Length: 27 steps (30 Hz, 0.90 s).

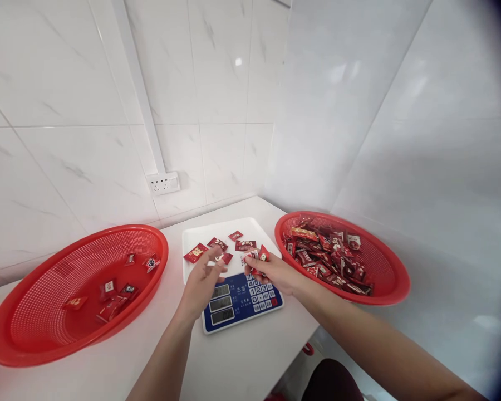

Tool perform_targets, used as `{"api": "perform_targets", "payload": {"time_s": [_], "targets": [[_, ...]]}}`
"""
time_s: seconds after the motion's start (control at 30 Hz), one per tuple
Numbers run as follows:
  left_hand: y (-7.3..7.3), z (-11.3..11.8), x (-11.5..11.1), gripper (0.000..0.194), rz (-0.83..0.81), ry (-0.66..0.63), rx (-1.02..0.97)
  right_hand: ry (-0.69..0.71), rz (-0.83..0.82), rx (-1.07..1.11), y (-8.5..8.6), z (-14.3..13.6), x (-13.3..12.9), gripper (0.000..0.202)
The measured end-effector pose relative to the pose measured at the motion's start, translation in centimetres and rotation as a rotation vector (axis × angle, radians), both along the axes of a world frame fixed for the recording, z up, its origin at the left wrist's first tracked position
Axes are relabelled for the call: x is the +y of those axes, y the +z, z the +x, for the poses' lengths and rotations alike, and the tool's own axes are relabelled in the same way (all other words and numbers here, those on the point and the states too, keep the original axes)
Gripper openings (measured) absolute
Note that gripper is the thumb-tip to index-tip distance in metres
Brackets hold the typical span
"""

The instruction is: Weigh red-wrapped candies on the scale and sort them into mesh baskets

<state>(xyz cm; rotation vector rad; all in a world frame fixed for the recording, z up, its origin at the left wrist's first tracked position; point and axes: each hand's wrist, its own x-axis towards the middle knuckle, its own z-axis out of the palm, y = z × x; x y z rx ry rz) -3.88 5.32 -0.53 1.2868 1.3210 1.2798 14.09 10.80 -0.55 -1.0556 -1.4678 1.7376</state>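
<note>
Between two baskets stands a digital scale [244, 309] with a white weighing tray [200, 232] and a blue keypad panel. Several red wrapped candies [196, 253] lie spread on the tray. Over the tray's front left is my left hand [201, 283], its fingers apart and curved. A red candy [226, 258] lies just beyond its fingertips; I cannot tell whether they touch. My right hand [273, 272], over the front right of the tray, is closed around a few small candy packets [264, 254], red ones and a whitish one.
To the right, a red plastic basket [394, 278] holds a large heap of wrapped candies. The red basket [37, 328] on the left contains several scattered ones. Both flank the scale on a white table [250, 356] against tiled walls. A power socket [163, 183] is on the wall.
</note>
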Motion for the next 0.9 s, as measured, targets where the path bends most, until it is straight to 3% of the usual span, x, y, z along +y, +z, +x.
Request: {"api": "perform_targets", "payload": {"time_s": [0.17,0.27,0.43,0.6,0.73,0.8,0.9], "targets": [[0.0,1.7,-1.2,0.045,-0.015,-0.378,0.084,0.107,-0.042,0.116,-1.0,-0.4,-3.2,0.043],[-0.1,2.1,-1.6,0.044,-0.013,-0.488,0.084,0.131,-0.070,0.169,-1.1,0.2,-4.7,0.042],[-0.1,1.9,-1.5,0.049,-0.045,-0.397,0.147,0.000,0.211,0.017,0.4,4.7,-4.2,0.033],[0.2,1.7,-1.4,0.047,-0.074,-0.379,0.187,-0.313,0.572,-0.440,2.1,12.7,-1.4,0.032],[0.2,1.7,-1.4,0.046,-0.093,-0.356,0.199,-0.147,0.513,-0.889,1.4,18.5,1.2,0.084],[0.0,1.7,-1.3,0.047,-0.105,-0.367,0.209,-0.217,0.480,-1.055,0.4,20.6,2.6,0.084],[-0.3,1.7,-1.1,0.049,-0.117,-0.385,0.221,-0.269,0.432,-1.113,-1.1,22.3,4.1,0.065]]}}
